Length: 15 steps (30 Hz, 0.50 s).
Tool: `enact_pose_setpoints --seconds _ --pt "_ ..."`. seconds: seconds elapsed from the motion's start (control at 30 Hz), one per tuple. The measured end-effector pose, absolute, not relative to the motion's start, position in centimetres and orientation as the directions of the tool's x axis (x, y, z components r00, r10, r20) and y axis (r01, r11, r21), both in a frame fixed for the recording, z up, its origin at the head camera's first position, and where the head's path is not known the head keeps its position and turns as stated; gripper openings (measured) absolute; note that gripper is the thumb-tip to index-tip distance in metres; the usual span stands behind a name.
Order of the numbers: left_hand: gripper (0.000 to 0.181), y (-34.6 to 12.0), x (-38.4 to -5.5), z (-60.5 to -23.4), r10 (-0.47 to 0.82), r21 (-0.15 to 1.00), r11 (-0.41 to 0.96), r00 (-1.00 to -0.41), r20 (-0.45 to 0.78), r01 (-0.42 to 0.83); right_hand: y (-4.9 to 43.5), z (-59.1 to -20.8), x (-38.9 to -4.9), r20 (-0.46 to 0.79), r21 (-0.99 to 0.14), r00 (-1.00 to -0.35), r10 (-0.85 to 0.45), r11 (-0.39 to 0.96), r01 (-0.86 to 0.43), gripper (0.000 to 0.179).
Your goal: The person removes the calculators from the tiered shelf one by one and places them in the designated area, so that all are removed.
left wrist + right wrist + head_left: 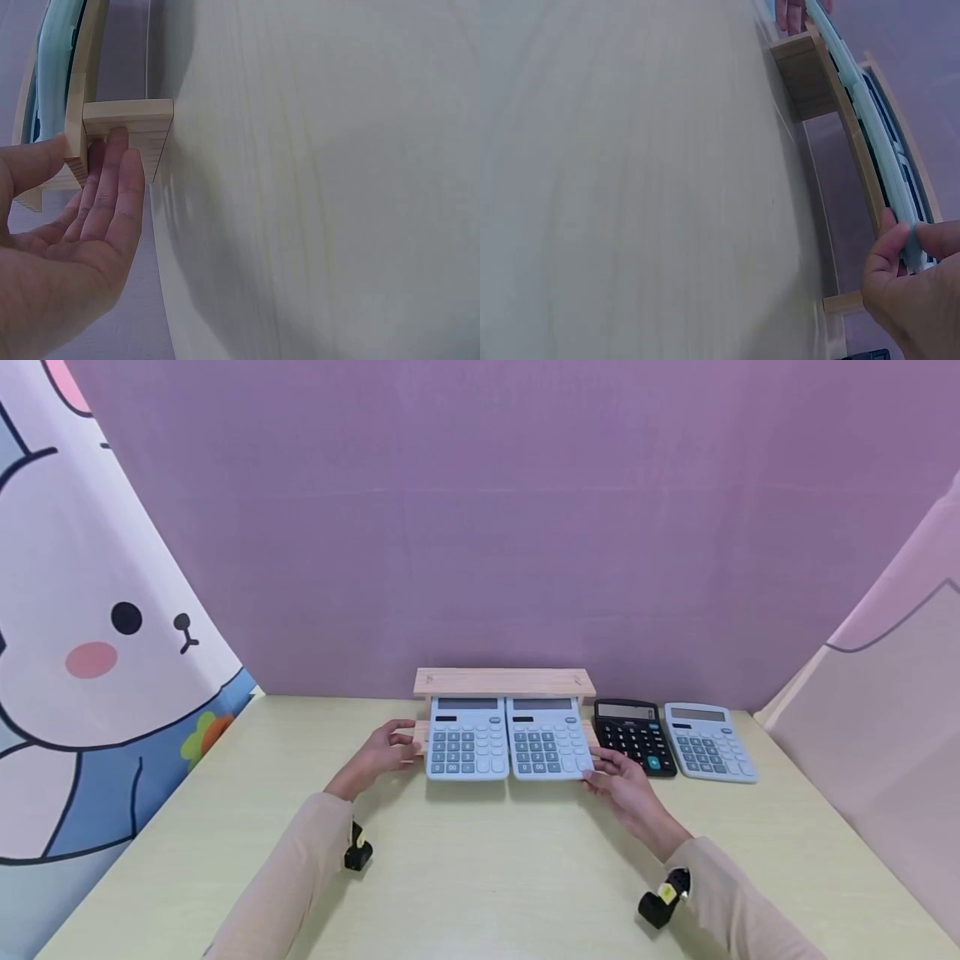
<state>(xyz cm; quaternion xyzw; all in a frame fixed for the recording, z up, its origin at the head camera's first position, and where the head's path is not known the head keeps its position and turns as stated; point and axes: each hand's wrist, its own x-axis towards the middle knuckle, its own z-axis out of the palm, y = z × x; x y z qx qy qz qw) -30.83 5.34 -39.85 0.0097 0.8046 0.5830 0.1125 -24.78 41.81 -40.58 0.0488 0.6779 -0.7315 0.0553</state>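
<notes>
Two light-blue calculators stand side by side on a small wooden shelf [505, 682], leaning back with their keys facing me. They are the left calculator [467, 756] and the right calculator [550, 743]. My left hand [381, 752] is at the shelf's left end. In the left wrist view its thumb lies on the front of a wooden slat [77, 112] and its fingers reach underneath, gripping it. My right hand [630, 793] pinches the lower right corner of the right calculator, thumb and fingers on either side of its edge in the right wrist view.
Right of the shelf a black calculator [636, 743] lies on the pale table [480, 868], with another light-blue calculator [708, 747] beside it. A purple cloth [495, 527] hangs behind the table. A cartoon-printed cloth [90, 610] hangs at the left.
</notes>
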Motion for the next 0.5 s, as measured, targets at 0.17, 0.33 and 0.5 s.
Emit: enact_pose_setpoints --seconds 0.17,0.33,0.5 --pt "0.052 5.27 -30.84 -39.87 0.146 0.938 0.327 -0.974 -0.172 -0.116 41.8 -40.59 -24.65 -0.156 -0.983 -0.988 -0.021 -0.096 0.157 0.057" --pt "0.053 5.19 -30.91 -39.93 0.151 0.939 0.321 -0.973 -0.174 -0.118 41.88 -40.5 -24.38 -0.154 -0.981 -0.988 -0.032 -0.117 0.157 0.057" --pt "0.053 5.26 -30.88 -39.93 0.155 0.94 0.323 -0.973 -0.17 -0.113 41.88 -40.35 -24.06 -0.159 -0.977 -0.987 -0.035 -0.136 0.162 0.057"
